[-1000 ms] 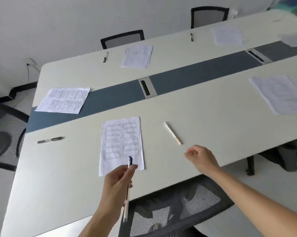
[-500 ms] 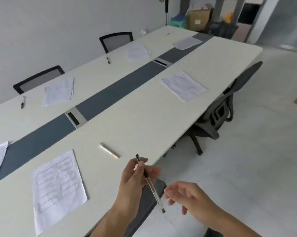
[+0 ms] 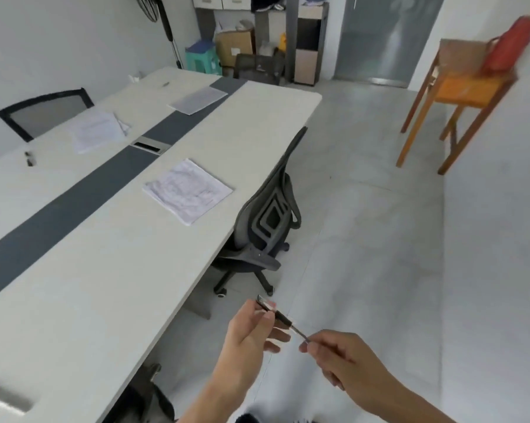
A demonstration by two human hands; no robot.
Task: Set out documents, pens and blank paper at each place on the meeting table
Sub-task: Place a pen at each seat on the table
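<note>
Pinching a slim black-and-clear plastic pen (image 3: 283, 319) at both ends, just off the long white meeting table (image 3: 111, 270).
Dark end between thumb and curled fingers of the left hand (image 3: 251, 334), thin tip in bunched fingertips of the right hand (image 3: 343, 355); forearms stretched forward.

The right grip (image 3: 346, 358), free and loosely open half a second ago, now pinches the lower end of the pen (image 3: 283, 319), so both grips hold it, the left grip (image 3: 251, 334) at its cap end. The pen, a second ago above the counter's (image 3: 104, 270) near edge, now hangs over the floor (image 3: 364, 239), beyond that edge.
</note>
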